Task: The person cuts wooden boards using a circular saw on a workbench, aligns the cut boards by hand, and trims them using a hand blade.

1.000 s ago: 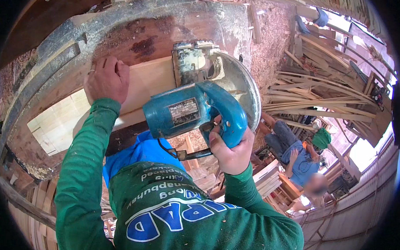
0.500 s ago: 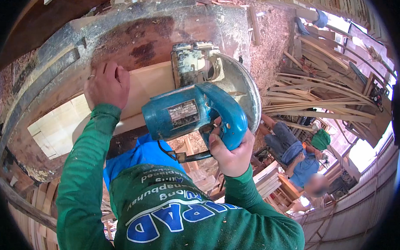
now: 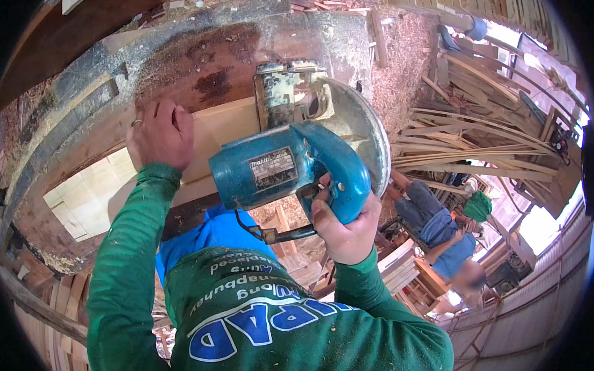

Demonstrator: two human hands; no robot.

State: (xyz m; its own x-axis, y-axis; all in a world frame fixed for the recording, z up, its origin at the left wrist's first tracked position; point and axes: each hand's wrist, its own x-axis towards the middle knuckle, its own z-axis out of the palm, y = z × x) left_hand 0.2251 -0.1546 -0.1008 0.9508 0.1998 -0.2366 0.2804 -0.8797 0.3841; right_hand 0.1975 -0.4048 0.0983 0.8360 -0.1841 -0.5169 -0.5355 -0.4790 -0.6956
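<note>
My right hand (image 3: 347,228) is wrapped round the rear handle of a blue circular saw (image 3: 263,167). The saw's metal base and round guard lie over the right end of a pale wooden board (image 3: 226,126). My left hand (image 3: 160,135) presses on the board left of the saw, knuckles up, a ring on one finger. Its fingers look curled, and their tips are hidden. Left of that hand, the board's lighter end (image 3: 91,189) shows joint lines. Beneath lies a worn, stained worktable (image 3: 207,54). A black cord leaves the saw below the handle.
At the right, a person in blue (image 3: 453,249) sits low with hands together near a green object. Long thin wood strips (image 3: 479,153) are piled beyond the table. Sawdust covers the ground (image 3: 407,70). More planks (image 3: 398,273) lie at the lower right.
The board and my left hand have shifted slightly down in view. The saw's body has tilted a little, with my right hand still round its handle. The seated person's hands have moved together.
</note>
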